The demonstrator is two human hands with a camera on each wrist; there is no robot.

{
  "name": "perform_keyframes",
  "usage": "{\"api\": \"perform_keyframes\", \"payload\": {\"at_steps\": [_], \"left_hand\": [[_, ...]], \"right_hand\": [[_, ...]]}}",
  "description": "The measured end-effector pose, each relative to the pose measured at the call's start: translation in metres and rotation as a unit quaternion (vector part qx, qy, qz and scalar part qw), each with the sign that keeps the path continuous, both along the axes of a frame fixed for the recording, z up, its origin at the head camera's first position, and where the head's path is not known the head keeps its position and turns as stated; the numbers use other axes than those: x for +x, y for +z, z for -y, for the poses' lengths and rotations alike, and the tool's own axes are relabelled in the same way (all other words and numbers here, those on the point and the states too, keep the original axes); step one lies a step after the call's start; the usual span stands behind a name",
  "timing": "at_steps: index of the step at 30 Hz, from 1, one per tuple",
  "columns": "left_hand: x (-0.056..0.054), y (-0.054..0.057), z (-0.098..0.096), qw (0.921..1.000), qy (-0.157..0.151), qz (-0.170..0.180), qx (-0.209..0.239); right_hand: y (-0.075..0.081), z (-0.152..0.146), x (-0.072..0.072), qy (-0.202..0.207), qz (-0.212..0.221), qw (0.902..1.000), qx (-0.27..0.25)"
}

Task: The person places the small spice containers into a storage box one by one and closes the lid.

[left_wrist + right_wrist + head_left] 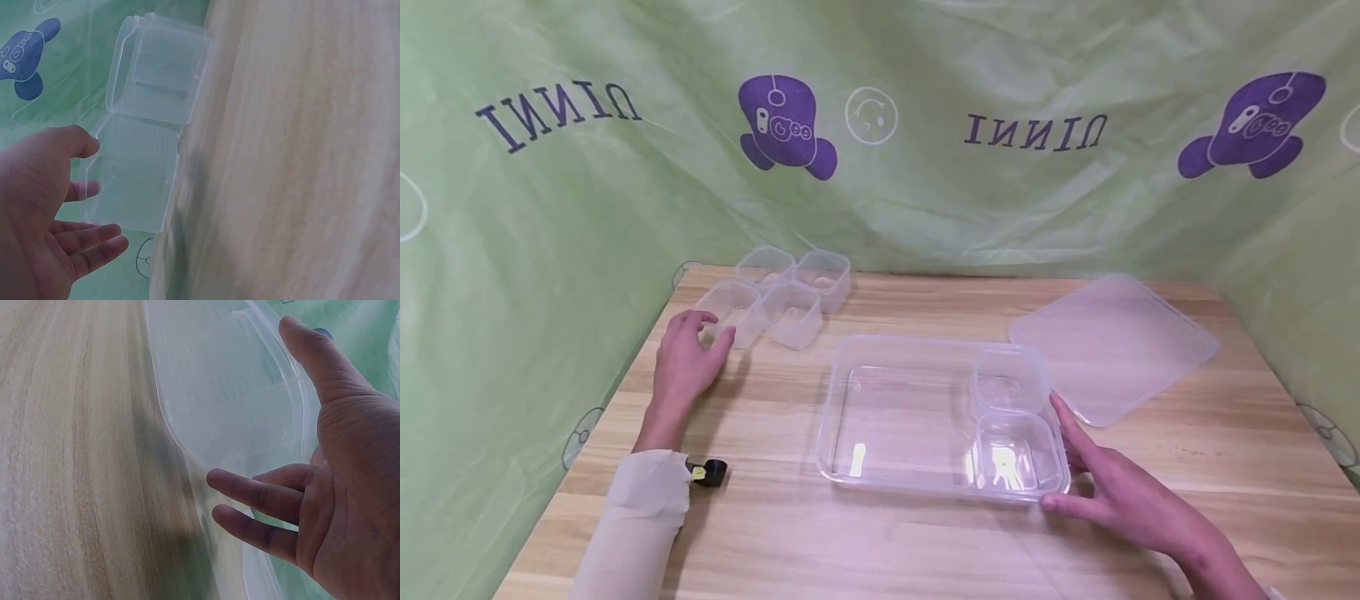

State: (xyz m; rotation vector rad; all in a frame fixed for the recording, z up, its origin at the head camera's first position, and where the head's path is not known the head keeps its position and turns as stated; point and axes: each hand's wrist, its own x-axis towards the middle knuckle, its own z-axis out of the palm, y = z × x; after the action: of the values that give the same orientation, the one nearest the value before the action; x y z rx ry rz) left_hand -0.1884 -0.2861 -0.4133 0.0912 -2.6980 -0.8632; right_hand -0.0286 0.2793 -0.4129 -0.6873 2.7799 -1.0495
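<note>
Four-sided clear plastic cups stand in a tight cluster at the back left. My left hand (688, 358) is at the front left cup (741, 329), thumb and fingers spread about its rim. In the left wrist view the thumb tip is right at that rim, with the fingers loosely bent. A large clear rectangular container (906, 429) sits mid-table. Inside its right end are a rear small cup (1009, 379) and a front small cup (1015, 454). My right hand (1127, 496) rests at the container's right side, thumb by the front corner, fingers extended.
A translucent flat lid (1116, 350) lies at the back right, its near-left edge beside the large container. Three further cups, including the front right cup (793, 317), adjoin the one at my left hand. A green printed curtain (917, 208) surrounds the wooden table (820, 550).
</note>
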Motion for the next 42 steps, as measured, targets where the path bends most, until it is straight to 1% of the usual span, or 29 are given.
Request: {"api": "perform_keyframes", "payload": {"at_steps": [11, 17, 25, 30, 35, 42], "left_hand": [[0.0, 0.005, 0.002, 0.9996, 0.005, -0.025, 0.006], [0.002, 0.009, -0.001, 0.9986, 0.007, -0.05, 0.012], [0.007, 0.016, -0.005, 0.9964, 0.018, -0.083, 0.004], [0.008, 0.019, -0.008, 0.9959, 0.022, -0.088, 0.001], [0.01, 0.025, -0.012, 0.9951, 0.025, -0.095, -0.002], [0.012, 0.032, -0.017, 0.9916, 0.026, -0.126, 0.001]], "right_hand": [[0.0, 0.0, 0.001, -0.003, -0.006, 1.0, 0.006], [0.001, -0.001, 0.0, -0.001, -0.005, 1.0, 0.004], [0.0, 0.0, 0.001, -0.002, -0.008, 0.9999, 0.009], [-0.001, 0.0, 0.001, -0.002, -0.01, 0.9999, 0.009], [-0.002, 0.0, 0.0, 0.0, -0.013, 0.9999, 0.009], [-0.002, 0.0, 0.0, -0.002, -0.01, 0.9999, 0.008]]}}
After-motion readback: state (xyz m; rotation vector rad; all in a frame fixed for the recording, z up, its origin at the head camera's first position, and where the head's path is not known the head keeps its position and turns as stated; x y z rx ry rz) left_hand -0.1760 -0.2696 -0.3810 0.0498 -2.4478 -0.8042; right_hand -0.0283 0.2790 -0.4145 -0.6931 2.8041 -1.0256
